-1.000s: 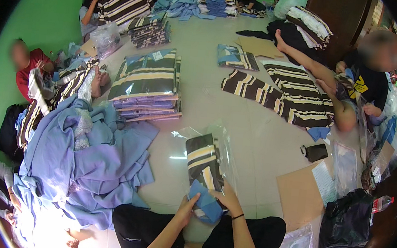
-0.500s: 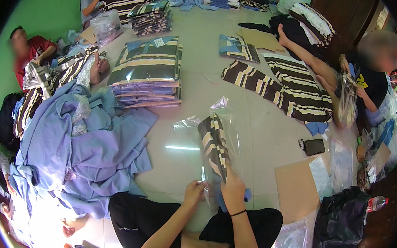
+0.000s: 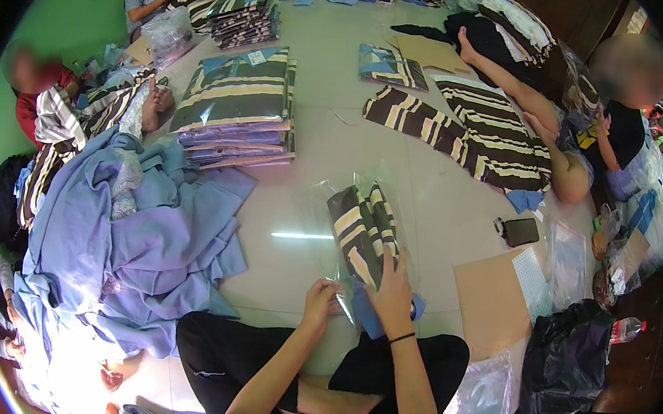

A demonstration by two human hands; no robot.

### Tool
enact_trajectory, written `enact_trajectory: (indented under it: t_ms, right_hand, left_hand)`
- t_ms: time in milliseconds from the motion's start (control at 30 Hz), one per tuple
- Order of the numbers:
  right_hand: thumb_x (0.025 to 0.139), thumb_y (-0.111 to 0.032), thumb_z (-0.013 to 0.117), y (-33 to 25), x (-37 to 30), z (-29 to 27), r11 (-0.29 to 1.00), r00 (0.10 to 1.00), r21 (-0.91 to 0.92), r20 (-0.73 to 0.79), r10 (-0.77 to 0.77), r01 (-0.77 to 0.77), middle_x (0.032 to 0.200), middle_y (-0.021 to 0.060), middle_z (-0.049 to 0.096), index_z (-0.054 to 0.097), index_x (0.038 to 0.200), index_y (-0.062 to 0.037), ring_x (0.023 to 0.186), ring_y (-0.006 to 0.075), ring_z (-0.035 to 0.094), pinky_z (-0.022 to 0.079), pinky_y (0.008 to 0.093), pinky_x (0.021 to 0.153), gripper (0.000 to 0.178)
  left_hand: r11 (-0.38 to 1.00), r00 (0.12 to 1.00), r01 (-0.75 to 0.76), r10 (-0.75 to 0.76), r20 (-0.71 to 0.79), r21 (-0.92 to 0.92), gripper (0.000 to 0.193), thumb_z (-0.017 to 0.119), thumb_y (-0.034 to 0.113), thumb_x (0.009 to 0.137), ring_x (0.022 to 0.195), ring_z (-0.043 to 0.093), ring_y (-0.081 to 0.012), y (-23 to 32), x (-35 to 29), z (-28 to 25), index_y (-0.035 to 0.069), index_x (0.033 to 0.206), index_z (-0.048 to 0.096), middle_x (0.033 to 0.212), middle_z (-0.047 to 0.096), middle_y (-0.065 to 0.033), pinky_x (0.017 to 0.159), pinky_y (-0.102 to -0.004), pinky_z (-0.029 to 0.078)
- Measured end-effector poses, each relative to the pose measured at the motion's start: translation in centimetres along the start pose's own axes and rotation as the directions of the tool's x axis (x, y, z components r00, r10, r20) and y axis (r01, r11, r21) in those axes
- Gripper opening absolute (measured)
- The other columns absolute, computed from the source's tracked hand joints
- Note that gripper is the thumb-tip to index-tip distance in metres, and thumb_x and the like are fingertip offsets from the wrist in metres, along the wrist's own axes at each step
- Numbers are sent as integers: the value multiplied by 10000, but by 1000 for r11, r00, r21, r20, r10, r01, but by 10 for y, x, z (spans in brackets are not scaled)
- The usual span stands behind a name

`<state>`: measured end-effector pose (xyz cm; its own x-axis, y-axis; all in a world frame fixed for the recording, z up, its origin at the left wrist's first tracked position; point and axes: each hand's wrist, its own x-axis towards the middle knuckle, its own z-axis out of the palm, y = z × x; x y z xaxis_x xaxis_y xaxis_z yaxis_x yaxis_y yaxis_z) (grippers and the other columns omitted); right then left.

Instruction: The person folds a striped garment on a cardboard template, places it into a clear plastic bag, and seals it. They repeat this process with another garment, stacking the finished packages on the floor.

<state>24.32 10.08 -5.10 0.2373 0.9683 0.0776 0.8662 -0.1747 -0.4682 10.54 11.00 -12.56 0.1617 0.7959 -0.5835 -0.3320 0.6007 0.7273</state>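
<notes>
A folded striped garment (image 3: 363, 230), brown, cream and blue, sits inside a clear plastic bag (image 3: 346, 200) on the tiled floor in front of my crossed legs. My right hand (image 3: 394, 289) presses flat on the near end of the garment, over its blue part. My left hand (image 3: 321, 300) pinches the open near edge of the bag, fingers closed on the plastic. A black band circles my right wrist.
A heap of light blue cloth (image 3: 128, 243) lies at my left. A stack of bagged striped garments (image 3: 237, 106) is ahead. Flat cardboard (image 3: 490, 302), a dark phone (image 3: 521, 231) and a black bag (image 3: 563, 373) lie right. Other people sit around the room.
The bagged garment has come down from a raised tilt toward the floor. My right hand moved onto its near end, and my left hand took the bag's edge.
</notes>
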Motion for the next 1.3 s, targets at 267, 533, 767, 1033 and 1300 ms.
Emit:
enact_trajectory:
  t_ms: [267, 533, 767, 1033, 1300]
  right_hand:
    - [585, -111, 698, -3, -4, 1, 952, 965, -228, -114, -234, 204, 1264, 207, 316, 451, 1155, -92, 1142, 353, 354, 370, 388, 889, 622]
    - [835, -168, 494, -5, -18, 35, 717, 882, 687, 260, -394, 118, 1240, 174, 413, 396, 1250, -86, 1153, 299, 384, 291, 320, 963, 434]
    - [848, -200, 490, 16, -57, 9, 697, 806, 694, 511, -298, -182, 1138, 146, 509, 416, 1242, -112, 913, 191, 536, 397, 254, 781, 411]
    - [811, -205, 508, 0, -42, 7, 962, 947, 166, -276, -165, 216, 1246, 163, 383, 459, 1187, -98, 1119, 343, 381, 316, 408, 914, 394]
    - [762, -163, 539, 46, -17, 41, 967, 969, -121, -85, -233, 223, 1222, 217, 384, 427, 1186, -58, 1155, 363, 340, 284, 461, 930, 451]
  left_hand:
    - [998, 998, -65, 65, 13, -6, 122, 525, 212, 820, 768, 524, -104, 1, 1, -2, 96, 825, 486, 814, 542, -6, 680, -263, 432]
    - [978, 985, -124, 100, -143, -167, 420, 589, 291, 783, 860, 523, -156, 14, -17, 3, 41, 1075, 419, 942, 522, -78, 704, -299, 440]
    - [995, 986, -51, 63, -152, 83, 534, 585, 274, 777, 855, 523, -165, 18, -12, -17, 11, 1174, 344, 977, 521, -99, 657, -289, 435]
    - [994, 972, -103, 110, -209, 46, 523, 549, 190, 786, 922, 498, -197, 1, -2, -25, -59, 1181, 313, 1017, 504, -140, 809, -283, 388]
    - [990, 965, -109, 127, -228, 89, 391, 511, 253, 826, 833, 490, -160, -2, 0, -39, -41, 1074, 439, 928, 512, -95, 747, -274, 393]
